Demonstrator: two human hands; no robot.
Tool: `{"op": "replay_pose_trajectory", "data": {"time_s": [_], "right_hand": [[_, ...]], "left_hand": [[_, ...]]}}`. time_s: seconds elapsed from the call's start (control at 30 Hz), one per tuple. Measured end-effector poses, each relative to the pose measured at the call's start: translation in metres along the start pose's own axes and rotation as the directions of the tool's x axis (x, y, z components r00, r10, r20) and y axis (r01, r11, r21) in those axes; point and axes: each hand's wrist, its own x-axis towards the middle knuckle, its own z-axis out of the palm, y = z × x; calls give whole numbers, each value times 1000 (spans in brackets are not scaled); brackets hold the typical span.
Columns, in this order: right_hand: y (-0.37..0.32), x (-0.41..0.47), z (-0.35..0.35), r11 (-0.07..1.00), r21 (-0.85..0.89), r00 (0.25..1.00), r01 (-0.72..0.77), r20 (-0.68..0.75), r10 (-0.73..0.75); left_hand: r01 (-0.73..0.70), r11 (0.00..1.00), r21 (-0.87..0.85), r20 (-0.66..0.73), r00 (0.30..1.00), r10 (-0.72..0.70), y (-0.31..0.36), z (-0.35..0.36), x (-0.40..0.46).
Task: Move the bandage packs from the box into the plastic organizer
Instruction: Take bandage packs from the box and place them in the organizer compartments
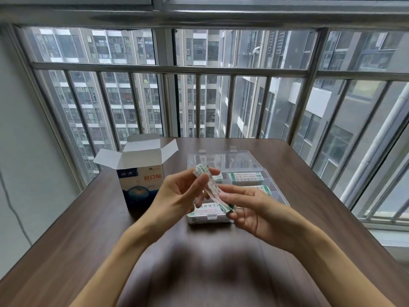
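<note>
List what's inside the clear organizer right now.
The organizer holds bandage packs in several compartments: one at the back right, one at the front. Both hands and their held pack cover its middle.

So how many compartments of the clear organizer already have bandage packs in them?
4: near-left compartment, middle-right, far-right and far-left, partly behind the held pack. Hands may hide more.

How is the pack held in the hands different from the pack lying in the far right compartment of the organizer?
The held pack is in the air above the organizer, gripped by the left hand and right hand; the compartment pack lies inside the organizer, untouched. The held pack is tilted and looks bent; the compartment pack lies flat and straight. Both are white with green ends.
</note>
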Motion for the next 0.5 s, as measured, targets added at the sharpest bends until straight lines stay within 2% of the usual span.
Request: {"op": "replay_pose_trajectory", "data": {"time_s": [0.1, 0.2, 0.37, 0.43, 0.5], "right_hand": [[3, 1, 3, 1000, 8, 998, 5, 67, -5], [6, 3, 3, 999, 26, 998, 19, 51, -21], [9, 7, 7, 982, -162, 984, 100, -129, -122], [8, 10, 8, 972, -184, 960, 143, -212, -182], [4, 10, 5, 959, -220, 944, 180, -234, -231]], "left_hand": [[-26, 999, -20, -57, 998, 25, -1, 4, 0], [-46, 999, 16, -139, 989, 47, -1, 8, 0], [-68, 986, 153, -163, 982, 93, -6, 12, -2], [-69, 979, 191, -186, 977, 105, -8, 16, -1], [-35, 979, 203, -216, 973, 79, -7, 19, 2]]}}
